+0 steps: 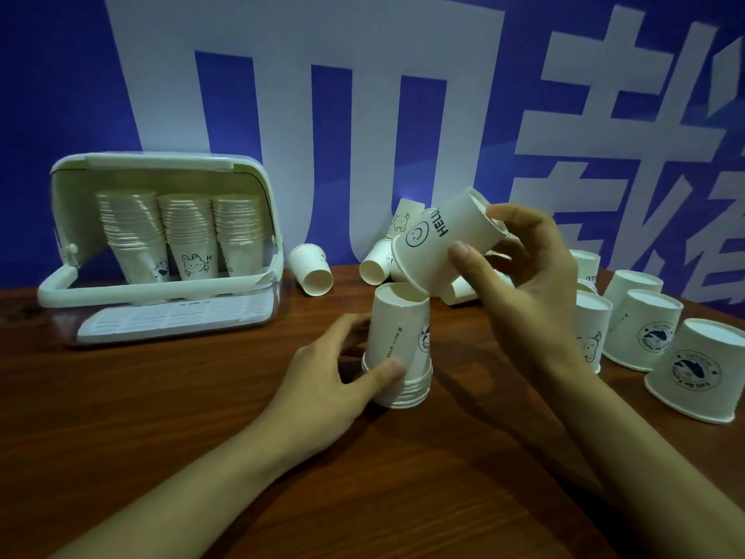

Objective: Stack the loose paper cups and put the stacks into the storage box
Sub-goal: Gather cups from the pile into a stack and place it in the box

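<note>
Far left on the brown wooden table: white plastic storage box, lid up, three upside-down stacks of white paper cups inside, middle one printed with a bunny and "HI". Centre: left hand curls around the base of an upside-down short stack of white paper cups standing on the table; right hand pinches a tilted white paper cup with a smiley and "HELLO" just above that stack's top. Right: loose upside-down white cups with round blue whale logos, text too small to read, against a blue backdrop with large white characters.
</note>
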Available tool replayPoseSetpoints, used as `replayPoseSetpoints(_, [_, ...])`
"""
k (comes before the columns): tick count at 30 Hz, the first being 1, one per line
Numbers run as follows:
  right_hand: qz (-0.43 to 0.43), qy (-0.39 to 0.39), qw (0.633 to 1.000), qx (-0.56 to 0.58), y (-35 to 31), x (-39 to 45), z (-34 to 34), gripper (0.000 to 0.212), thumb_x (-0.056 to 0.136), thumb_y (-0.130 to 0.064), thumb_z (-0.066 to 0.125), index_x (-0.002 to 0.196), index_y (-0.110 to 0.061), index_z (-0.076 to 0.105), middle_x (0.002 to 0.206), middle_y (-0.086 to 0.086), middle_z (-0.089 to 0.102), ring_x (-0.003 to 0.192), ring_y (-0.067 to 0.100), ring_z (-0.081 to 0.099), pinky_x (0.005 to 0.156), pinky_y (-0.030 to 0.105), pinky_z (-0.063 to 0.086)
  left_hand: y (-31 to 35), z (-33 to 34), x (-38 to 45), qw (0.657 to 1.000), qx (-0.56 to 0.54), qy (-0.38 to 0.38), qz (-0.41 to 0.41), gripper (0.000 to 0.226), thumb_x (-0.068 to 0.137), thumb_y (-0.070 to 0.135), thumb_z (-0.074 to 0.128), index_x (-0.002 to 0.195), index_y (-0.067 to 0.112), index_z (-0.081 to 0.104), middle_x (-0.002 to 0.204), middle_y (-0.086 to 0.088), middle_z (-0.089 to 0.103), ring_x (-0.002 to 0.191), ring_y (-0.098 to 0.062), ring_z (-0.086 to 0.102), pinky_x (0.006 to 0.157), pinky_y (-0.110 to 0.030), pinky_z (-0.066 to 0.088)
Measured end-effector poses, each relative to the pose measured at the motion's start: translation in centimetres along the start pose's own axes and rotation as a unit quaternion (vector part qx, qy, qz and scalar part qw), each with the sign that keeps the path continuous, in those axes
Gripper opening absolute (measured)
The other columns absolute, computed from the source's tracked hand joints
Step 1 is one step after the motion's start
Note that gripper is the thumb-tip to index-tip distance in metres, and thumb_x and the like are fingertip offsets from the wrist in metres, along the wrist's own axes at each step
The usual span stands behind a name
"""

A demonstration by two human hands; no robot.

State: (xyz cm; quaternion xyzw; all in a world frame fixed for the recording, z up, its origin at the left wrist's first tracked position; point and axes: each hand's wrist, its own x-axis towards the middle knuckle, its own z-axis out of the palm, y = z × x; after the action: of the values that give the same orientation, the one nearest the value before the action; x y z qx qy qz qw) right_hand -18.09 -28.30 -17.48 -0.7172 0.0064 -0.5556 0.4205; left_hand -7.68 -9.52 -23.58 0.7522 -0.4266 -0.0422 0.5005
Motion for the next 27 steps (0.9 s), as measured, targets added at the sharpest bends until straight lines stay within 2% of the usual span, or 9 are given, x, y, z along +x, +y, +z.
replayPoseSetpoints(2, [-0.016, 0.003, 1.0, 0.001, -0.4, 0.1, -0.2, 0.05, 0.078, -0.042, 0.077, 0.118, -0.018, 0.059, 0.115, -0.006, 0.068, 0.106, 0.017, 0.068, 0.082, 0.035, 0.059, -0.3, 0.1, -0.1, 1.0, -0.006, -0.008, -0.006, 0.077, 0.075, 0.071, 0.068, 0.143, 0.04, 0.05, 0.141, 0.02, 0.061, 0.129, -0.001, 0.057, 0.109, -0.033, 0.05])
replayPoseSetpoints(4, [-0.035, -0.017, 0.999, -0.03, -0.5, 0.1, -0.3, 0.047, 0.076, -0.045, 0.077, 0.113, -0.019, 0.063, 0.11, -0.011, 0.068, 0.103, 0.014, 0.067, 0.081, 0.032, 0.057, -0.4, 0.2, -0.2, 1.0, 0.008, -0.006, -0.008, 0.079, 0.075, 0.079, 0.066, 0.144, 0.046, 0.047, 0.142, 0.018, 0.059, 0.132, -0.003, 0.055, 0.112, -0.04, 0.048])
replayPoseSetpoints(8, [-0.038, -0.128, 0.985, -0.109, 0.0, -0.4, 0.3, 0.04, 0.074, -0.042, 0.082, 0.107, -0.024, 0.069, 0.104, -0.013, 0.07, 0.102, 0.011, 0.066, 0.082, 0.03, 0.053, -0.4, 0.3, -0.4, 0.999, 0.006, 0.051, 0.011, 0.081, 0.07, 0.071, 0.075, 0.141, 0.049, 0.043, 0.14, 0.021, 0.055, 0.136, 0.001, 0.046, 0.112, -0.034, 0.041])
replayPoseSetpoints(12, [-0.025, -0.247, 0.959, -0.137, 1.0, -1.0, 1.2, 0.04, 0.073, -0.04, 0.082, 0.106, -0.022, 0.067, 0.105, -0.012, 0.072, 0.102, 0.006, 0.066, 0.086, 0.024, 0.05, -0.7, 0.2, -0.4, 0.994, -0.04, 0.103, 0.011, 0.087, 0.063, 0.073, 0.074, 0.14, 0.044, 0.046, 0.14, 0.023, 0.057, 0.138, 0.001, 0.047, 0.116, -0.042, 0.04])
replayPoseSetpoints(17, [0.01, -0.257, 0.961, -0.101, 1.5, -1.8, 1.9, 0.04, 0.072, -0.038, 0.081, 0.107, -0.025, 0.067, 0.109, -0.014, 0.072, 0.101, 0.004, 0.065, 0.081, 0.013, 0.046, -0.5, 0.3, -0.3, 0.996, -0.017, 0.089, 0.016, 0.072, 0.071, 0.071, 0.075, 0.136, 0.05, 0.052, 0.137, 0.022, 0.062, 0.132, 0.002, 0.053, 0.112, -0.037, 0.046])
replayPoseSetpoints(21, [0.067, -0.277, 0.956, -0.065, 0.7, -1.8, 1.5, 0.035, 0.082, -0.042, 0.074, 0.114, -0.029, 0.068, 0.112, -0.012, 0.072, 0.105, 0.005, 0.067, 0.087, 0.022, 0.052, -0.5, 0.3, -0.4, 0.998, 0.008, 0.066, 0.006, 0.075, 0.073, 0.069, 0.075, 0.14, 0.045, 0.051, 0.134, 0.023, 0.063, 0.127, 0.001, 0.056, 0.108, -0.036, 0.05])
replayPoseSetpoints(24, [0.044, -0.221, 0.967, -0.118, 0.4, -1.1, 0.7, 0.033, 0.086, -0.047, 0.073, 0.115, -0.031, 0.071, 0.102, -0.015, 0.074, 0.105, 0.002, 0.066, 0.093, 0.028, 0.052, -0.6, 0.3, -0.3, 0.997, 0.048, 0.063, 0.007, 0.087, 0.067, 0.085, 0.064, 0.143, 0.045, 0.047, 0.137, 0.018, 0.061, 0.13, -0.005, 0.054, 0.107, -0.035, 0.047])
replayPoseSetpoints(26, [0.016, -0.109, 0.957, -0.27, 0.4, -0.1, -0.4, 0.045, 0.08, -0.058, 0.073, 0.116, -0.033, 0.07, 0.105, -0.017, 0.072, 0.112, 0.008, 0.061, 0.096, 0.035, 0.046, -0.6, 0.3, -0.2, 0.997, 0.049, 0.064, -0.005, 0.083, 0.071, 0.078, 0.067, 0.144, 0.045, 0.046, 0.138, 0.017, 0.06, 0.129, -0.006, 0.054, 0.105, -0.034, 0.046])
replayPoseSetpoints(27, [0.033, -0.059, 0.93, -0.36, 0.5, 0.5, -1.3, 0.05, 0.079, -0.059, 0.072, 0.121, -0.032, 0.067, 0.115, -0.012, 0.07, 0.123, 0.019, 0.055, 0.101, 0.043, 0.042, -0.5, 0.3, -0.2, 0.997, 0.048, 0.063, -0.009, 0.081, 0.073, 0.074, 0.069, 0.145, 0.045, 0.045, 0.139, 0.018, 0.058, 0.129, -0.006, 0.054, 0.105, -0.033, 0.046])
